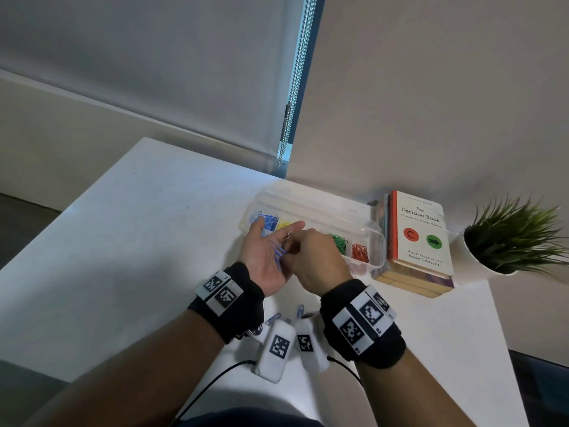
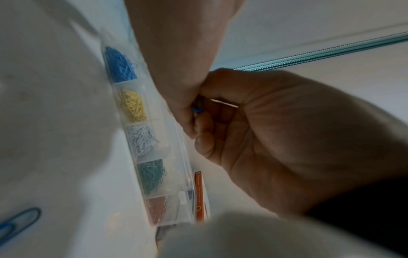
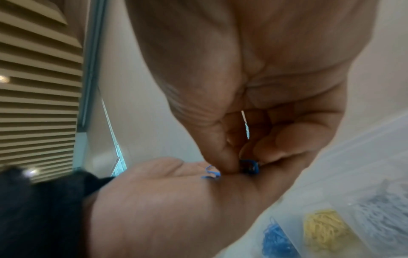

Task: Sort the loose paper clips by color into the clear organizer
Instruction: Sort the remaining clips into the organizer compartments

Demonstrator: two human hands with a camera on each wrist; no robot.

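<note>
Two hands meet above the bench (image 1: 129,241), just at 6 o'clock of the organizer (image 1: 314,208). Left hand (image 1: 266,257) lies palm up, fingers relaxed and released, a few blue clips (image 1: 278,252) loose on the palm. Right hand (image 1: 317,260) reaches in from 3 o'clock; its thumb and fingers (image 3: 271,148) pinch a blue clip (image 3: 250,167) against the left palm. Organizer open, compartments in a row: blue (image 2: 120,64), yellow (image 2: 133,105), white (image 2: 142,138), green (image 2: 152,176), red (image 2: 156,208). More blue clips (image 1: 300,311) lie on the bench at 6 o'clock of the hands, between the wrists. Book stack (image 1: 418,238) sits touching the organizer at its 3 o'clock; plant (image 1: 511,238) further along.
</note>
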